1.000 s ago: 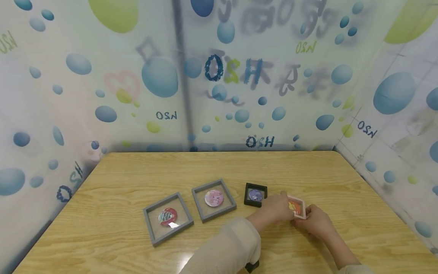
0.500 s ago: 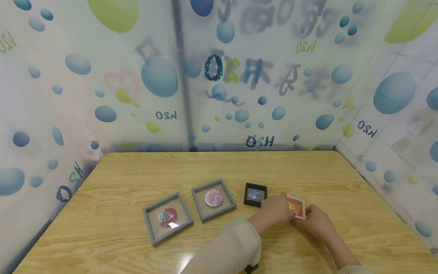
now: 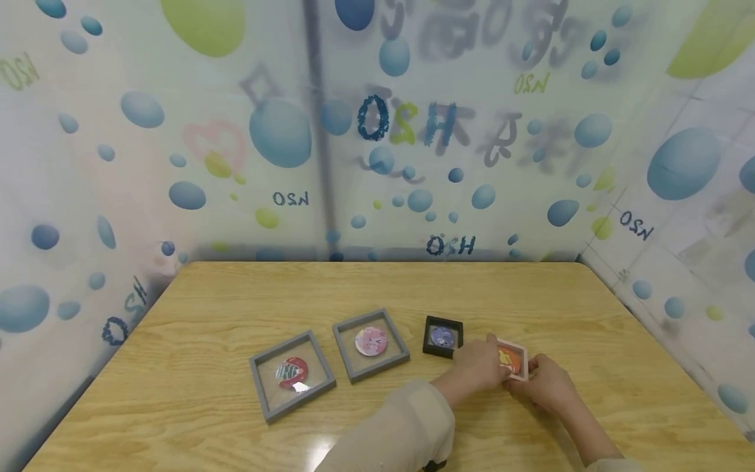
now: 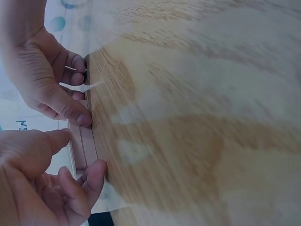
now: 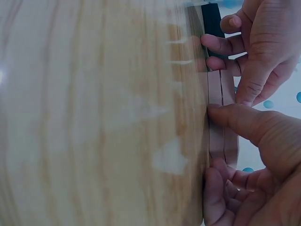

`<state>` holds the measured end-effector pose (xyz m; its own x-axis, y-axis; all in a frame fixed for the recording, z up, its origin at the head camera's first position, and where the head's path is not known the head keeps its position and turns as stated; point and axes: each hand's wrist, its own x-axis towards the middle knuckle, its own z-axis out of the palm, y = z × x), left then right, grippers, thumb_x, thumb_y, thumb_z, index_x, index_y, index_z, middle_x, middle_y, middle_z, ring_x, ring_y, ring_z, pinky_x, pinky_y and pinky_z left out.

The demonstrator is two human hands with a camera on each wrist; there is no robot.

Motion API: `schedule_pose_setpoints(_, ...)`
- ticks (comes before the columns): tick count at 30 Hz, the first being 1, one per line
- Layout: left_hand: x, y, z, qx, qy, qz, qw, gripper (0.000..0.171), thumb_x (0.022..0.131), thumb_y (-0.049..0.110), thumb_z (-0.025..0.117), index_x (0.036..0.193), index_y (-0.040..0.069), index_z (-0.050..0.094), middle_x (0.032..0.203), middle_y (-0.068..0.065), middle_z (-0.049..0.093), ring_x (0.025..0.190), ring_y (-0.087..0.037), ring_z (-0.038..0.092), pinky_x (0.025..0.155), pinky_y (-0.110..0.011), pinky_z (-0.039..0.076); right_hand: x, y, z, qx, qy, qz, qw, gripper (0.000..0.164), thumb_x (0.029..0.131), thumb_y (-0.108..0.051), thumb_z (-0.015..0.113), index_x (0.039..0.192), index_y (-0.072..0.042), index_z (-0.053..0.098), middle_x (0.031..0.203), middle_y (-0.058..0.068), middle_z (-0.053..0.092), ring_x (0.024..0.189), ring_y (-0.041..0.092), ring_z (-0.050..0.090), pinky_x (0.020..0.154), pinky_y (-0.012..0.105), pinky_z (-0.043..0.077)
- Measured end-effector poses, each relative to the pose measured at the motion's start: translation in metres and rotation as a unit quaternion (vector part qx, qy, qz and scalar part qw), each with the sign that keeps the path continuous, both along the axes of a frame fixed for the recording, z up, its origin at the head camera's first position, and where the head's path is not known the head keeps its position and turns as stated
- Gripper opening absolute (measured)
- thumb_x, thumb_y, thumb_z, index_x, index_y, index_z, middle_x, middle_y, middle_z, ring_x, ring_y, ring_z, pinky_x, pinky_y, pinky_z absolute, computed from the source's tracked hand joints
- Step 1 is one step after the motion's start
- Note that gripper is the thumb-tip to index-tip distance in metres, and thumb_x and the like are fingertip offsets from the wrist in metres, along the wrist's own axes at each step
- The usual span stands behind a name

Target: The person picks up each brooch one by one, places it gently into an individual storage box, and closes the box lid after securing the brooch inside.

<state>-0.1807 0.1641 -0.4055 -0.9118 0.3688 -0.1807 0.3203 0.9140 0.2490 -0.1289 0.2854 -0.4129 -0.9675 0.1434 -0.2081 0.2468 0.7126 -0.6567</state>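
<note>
A small pale pink display frame (image 3: pixel 527 362) with an orange round badge (image 3: pixel 510 360) behind its clear pane sits toward the right of the table. My left hand (image 3: pixel 479 364) grips its left side, thumb and fingers at the edge. At the opposite side my right hand (image 3: pixel 548 385) pinches the frame's near right corner. In the right wrist view a seam runs along the side of the pink frame (image 5: pixel 215 136), and my right thumb presses there. The left wrist view shows my left hand (image 4: pixel 51 174) below and my right hand (image 4: pixel 49 77) above, both at that edge.
Just left of my left hand lies a small black frame (image 3: pixel 433 353) with a purple badge (image 3: pixel 442 337). Two larger grey frames stand further left: one grey frame (image 3: pixel 354 377) with a pink badge (image 3: pixel 371 341), another grey frame (image 3: pixel 259 393) with a red badge (image 3: pixel 292 373). A patterned curtain (image 3: pixel 377 196) backs the wooden table (image 3: pixel 283 288).
The head view has shifted slightly, so everything sits a little further right in it. Both hands keep their hold on the pink frame, almost still.
</note>
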Motion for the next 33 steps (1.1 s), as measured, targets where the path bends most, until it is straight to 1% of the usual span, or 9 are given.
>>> schedule_pose_setpoints(5,0.000,0.002,0.002,0.001,-0.005,0.005,1.0000,0.062,0.077,0.049,0.064,0.129,0.022,0.042,0.090,-0.001,0.061,0.075,-0.015,0.057,0.061,-0.031,0.045,0.000,0.001,0.000,-0.004,-0.004,-0.003,1.000,0.052,0.068,-0.023,0.077,0.093,0.008,0.044,0.075,0.011,0.055,0.059,0.018,0.052,0.053,0.029,0.045)
schedule_pose_setpoints(10,-0.002,0.003,-0.001,-0.001,-0.004,0.002,1.0000,0.062,0.078,0.050,0.063,0.129,0.021,0.042,0.089,-0.001,0.061,0.073,-0.015,0.057,0.058,-0.032,0.045,-0.001,0.002,0.000,-0.001,-0.001,0.004,1.000,0.051,0.069,-0.023,0.077,0.093,0.008,0.044,0.074,0.011,0.055,0.059,0.018,0.052,0.052,0.029,0.045)
schedule_pose_setpoints(14,0.000,0.002,0.000,0.003,0.002,0.013,0.9999,0.061,0.078,0.052,0.062,0.128,0.022,0.044,0.090,0.000,0.061,0.075,-0.014,0.057,0.059,-0.031,0.044,-0.002,0.002,0.000,-0.002,0.000,0.007,1.000,0.051,0.070,-0.022,0.076,0.093,0.008,0.044,0.074,0.011,0.055,0.060,0.018,0.052,0.053,0.030,0.045)
schedule_pose_setpoints(19,0.002,0.000,0.000,0.006,0.014,0.015,0.9998,0.055,0.078,0.052,0.061,0.122,0.023,0.048,0.087,0.002,0.061,0.073,-0.012,0.057,0.059,-0.030,0.045,-0.003,0.003,-0.001,-0.003,-0.004,0.005,1.000,0.052,0.069,-0.023,0.077,0.093,0.008,0.044,0.074,0.011,0.055,0.059,0.018,0.052,0.053,0.029,0.045)
schedule_pose_setpoints(23,0.002,-0.001,0.000,0.012,0.016,0.018,0.9996,0.047,0.079,0.049,0.062,0.116,0.023,0.051,0.084,0.003,0.060,0.071,-0.012,0.056,0.058,-0.029,0.044,-0.004,0.005,0.000,0.004,-0.007,0.012,1.000,0.053,0.069,-0.025,0.077,0.093,0.008,0.044,0.074,0.011,0.056,0.059,0.018,0.053,0.053,0.030,0.045)
schedule_pose_setpoints(26,0.002,-0.001,0.000,0.010,0.019,0.014,0.9997,0.041,0.078,0.045,0.063,0.111,0.022,0.053,0.080,0.004,0.059,0.068,-0.012,0.055,0.054,-0.028,0.042,-0.006,0.008,0.003,0.003,-0.016,0.016,1.000,0.052,0.069,-0.025,0.076,0.093,0.009,0.045,0.076,0.011,0.057,0.059,0.018,0.055,0.053,0.031,0.047)
schedule_pose_setpoints(29,0.000,-0.001,0.002,-0.009,0.025,-0.001,0.9996,0.037,0.078,0.042,0.064,0.107,0.022,0.054,0.076,0.005,0.058,0.063,-0.010,0.052,0.050,-0.028,0.040,-0.009,0.012,0.009,0.014,-0.030,0.026,0.999,0.053,0.070,-0.025,0.076,0.094,0.012,0.048,0.077,0.012,0.057,0.059,0.018,0.055,0.053,0.032,0.047)
schedule_pose_setpoints(31,-0.001,-0.002,0.002,-0.016,0.030,-0.009,0.9994,0.035,0.076,0.042,0.066,0.104,0.022,0.056,0.075,0.006,0.057,0.062,-0.010,0.051,0.048,-0.027,0.040,-0.010,0.014,0.015,0.034,-0.042,0.030,0.998,0.057,0.069,-0.027,0.075,0.097,0.015,0.048,0.074,0.011,0.056,0.057,0.016,0.054,0.052,0.031,0.047)
schedule_pose_setpoints(33,-0.004,-0.003,0.005,-0.009,0.024,-0.010,0.9996,0.030,0.075,0.039,0.067,0.099,0.022,0.059,0.074,0.006,0.057,0.061,-0.010,0.050,0.048,-0.027,0.040,-0.011,0.017,0.021,0.052,-0.053,0.036,0.997,0.065,0.069,-0.030,0.075,0.101,0.019,0.047,0.069,0.009,0.053,0.052,0.014,0.050,0.049,0.029,0.045)
